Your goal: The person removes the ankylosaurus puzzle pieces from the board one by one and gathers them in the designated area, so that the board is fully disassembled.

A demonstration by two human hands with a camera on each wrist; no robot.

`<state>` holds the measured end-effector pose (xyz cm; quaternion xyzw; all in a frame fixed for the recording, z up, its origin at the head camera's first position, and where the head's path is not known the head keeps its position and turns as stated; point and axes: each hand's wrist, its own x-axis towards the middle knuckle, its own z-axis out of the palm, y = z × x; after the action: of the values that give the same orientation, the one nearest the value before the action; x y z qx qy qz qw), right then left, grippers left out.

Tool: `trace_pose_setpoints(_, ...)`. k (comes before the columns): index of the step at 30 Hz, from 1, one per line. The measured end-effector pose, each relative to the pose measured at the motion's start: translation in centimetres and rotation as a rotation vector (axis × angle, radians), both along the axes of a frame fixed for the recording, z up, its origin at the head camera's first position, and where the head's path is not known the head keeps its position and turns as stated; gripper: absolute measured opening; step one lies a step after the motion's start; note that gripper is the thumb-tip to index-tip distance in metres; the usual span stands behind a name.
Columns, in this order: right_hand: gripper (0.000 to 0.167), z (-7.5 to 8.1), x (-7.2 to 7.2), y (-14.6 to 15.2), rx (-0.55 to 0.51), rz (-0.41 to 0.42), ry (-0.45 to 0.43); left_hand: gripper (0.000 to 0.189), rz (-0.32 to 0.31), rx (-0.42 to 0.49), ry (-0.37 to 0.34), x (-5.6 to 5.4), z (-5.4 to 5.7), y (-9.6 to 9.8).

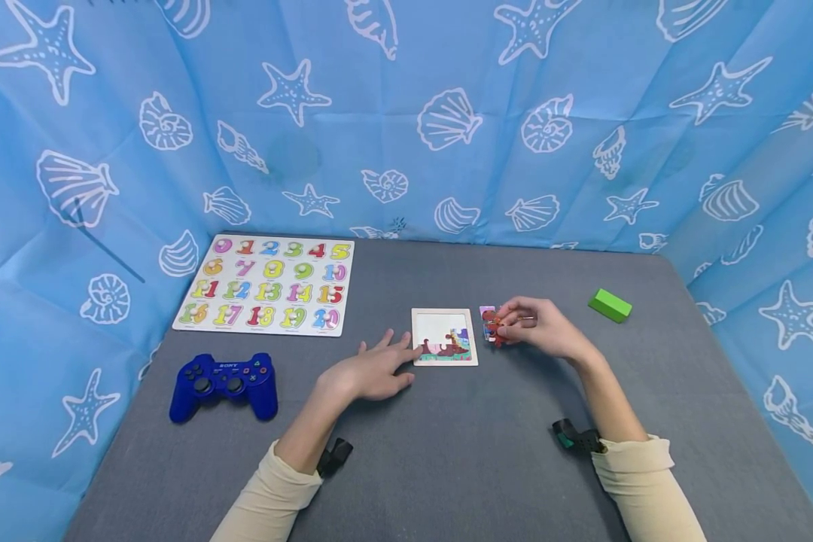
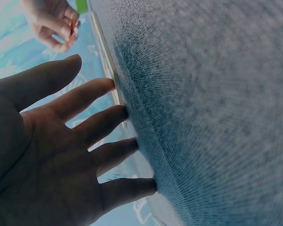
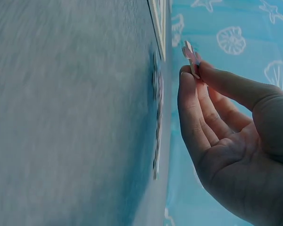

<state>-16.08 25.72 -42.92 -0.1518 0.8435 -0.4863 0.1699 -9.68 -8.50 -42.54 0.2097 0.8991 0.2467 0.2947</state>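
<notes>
Behind the bare left hand (image 1: 373, 369), a cream left sleeve (image 1: 264, 500) ended in a broad cuff (image 1: 290, 468), a black device (image 1: 336, 456) beside it. Behind the bare right hand (image 1: 545, 328) came a matching right sleeve (image 1: 647, 493) and a second device (image 1: 588, 441), teal-patched.

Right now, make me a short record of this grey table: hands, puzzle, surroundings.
Left hand: spread, a fingertip at the left edge of the square, pale-framed jigsaw tray
Right hand: pinching a small, flat jigsaw piece above the grey table
Tray fill: partial; pieces along the bottom, upper left bare
Left of tray: white board with coloured numbers; blue game controller
Right of tray: loose flat pieces; green rectangular block
</notes>
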Motion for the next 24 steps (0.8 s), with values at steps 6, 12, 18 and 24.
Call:
trace_pose_setpoints(6,0.028,-0.3,-0.1,1.8,-0.008,-0.026,-0.010,0.057,0.001,0.004,-0.005,0.0,0.2,0.0)
trace_pose_setpoints(12,0.028,-0.8,-0.6,2.8,-0.002,-0.060,-0.037,0.057,0.000,0.004,-0.003,0.0,0.2,0.0)
trace_pose_setpoints(18,0.028,-1.2,-0.9,3.0,0.005,-0.059,-0.047,0.057,-0.004,0.009,-0.010,0.0,0.1,0.0)
trace_pose_setpoints(24,0.028,-1.2,-0.9,3.1,0.053,-0.066,-0.055,0.057,-0.001,0.009,-0.014,-0.1,0.1,0.0)
